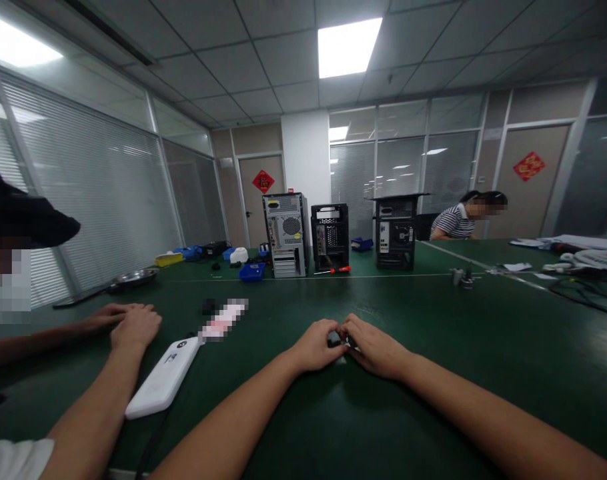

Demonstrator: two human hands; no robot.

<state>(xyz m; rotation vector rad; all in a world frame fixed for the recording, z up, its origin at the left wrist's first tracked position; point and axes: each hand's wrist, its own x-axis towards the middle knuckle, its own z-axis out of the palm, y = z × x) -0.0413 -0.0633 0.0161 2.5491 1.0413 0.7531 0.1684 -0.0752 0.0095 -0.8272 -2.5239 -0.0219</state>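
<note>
My left hand [317,345] and my right hand [376,347] meet on the green table [433,347] straight ahead of me. Both are curled, fingertips together, around a small dark object [334,339] pinched between them. The object is too small to name. My forearms reach in from the bottom edge.
A co-worker on my left rests two hands [128,320] on the table beside a white flat device [166,377]. Three computer cases [286,235] [329,237] [396,231] stand at the back, with a red screwdriver [333,270], a blue bin [251,271] and a metal tray [135,276]. Another person [466,217] sits far right.
</note>
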